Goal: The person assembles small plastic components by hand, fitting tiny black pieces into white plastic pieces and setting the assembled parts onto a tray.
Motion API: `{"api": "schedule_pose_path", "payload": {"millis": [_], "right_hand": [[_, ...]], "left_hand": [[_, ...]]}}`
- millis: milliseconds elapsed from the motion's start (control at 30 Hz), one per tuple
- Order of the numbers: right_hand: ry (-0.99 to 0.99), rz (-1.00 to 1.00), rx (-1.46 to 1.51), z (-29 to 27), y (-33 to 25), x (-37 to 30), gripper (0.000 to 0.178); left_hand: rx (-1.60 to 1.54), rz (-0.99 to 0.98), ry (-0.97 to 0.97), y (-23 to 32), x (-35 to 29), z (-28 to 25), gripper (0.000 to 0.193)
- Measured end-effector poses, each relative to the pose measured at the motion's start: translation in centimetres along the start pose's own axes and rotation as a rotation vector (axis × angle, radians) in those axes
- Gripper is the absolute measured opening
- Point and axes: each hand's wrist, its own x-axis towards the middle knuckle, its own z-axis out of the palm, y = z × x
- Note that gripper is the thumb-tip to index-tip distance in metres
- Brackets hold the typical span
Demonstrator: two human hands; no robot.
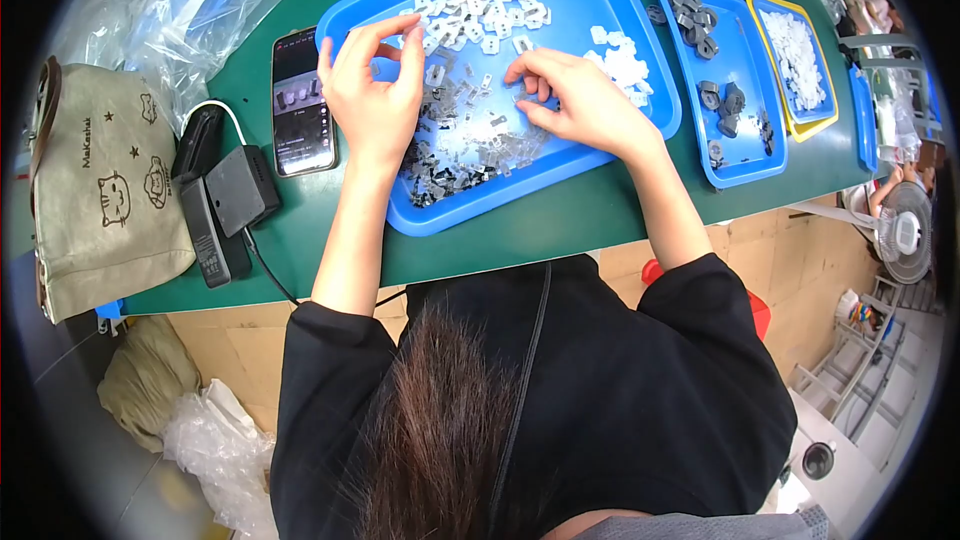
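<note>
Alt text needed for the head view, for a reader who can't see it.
A person's left hand and right hand pick among small white and dark parts in a large blue tray on a green table. A phone lies left of it, smaller blue trays right.

The bench (560,225) is dark green. The big tray (520,195) is bright blue, with white plastic clips (480,0) at twelve o'clock and grey ones (455,155) lower. At nine o'clock, a khaki bag (100,190) shows cat drawings.

Black short-sleeved top, dark hair, bare forearms.
</note>
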Motion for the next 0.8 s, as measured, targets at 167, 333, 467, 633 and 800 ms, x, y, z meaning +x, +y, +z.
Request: {"api": "schedule_pose_path", "payload": {"millis": [167, 333, 467, 633, 800], "right_hand": [[-0.009, -0.038, -0.009, 0.10, 0.39, 0.03, 0.023], [0.007, -0.009, -0.001, 0.11, 0.17, 0.02, 0.026], [0.004, -0.021, -0.007, 0.02, 0.22, 0.00, 0.027], [0.036, -0.083, -0.066, 0.21, 0.78, -0.21, 0.025], [0.016, -0.073, -0.094, 0.30, 0.71, -0.19, 0.016]], "left_hand": [[-0.028, -0.083, 0.000, -0.48, -0.15, -0.03, 0.007], [0.230, -0.154, 0.016, -0.24, -0.26, -0.13, 0.008], [0.252, -0.304, 0.048, -0.56, -0.08, -0.50, 0.013], [0.169, -0.138, 0.002, -0.33, -0.01, -0.28, 0.012], [-0.659, -0.467, -0.146, -0.67, 0.05, 0.03, 0.022]]}}
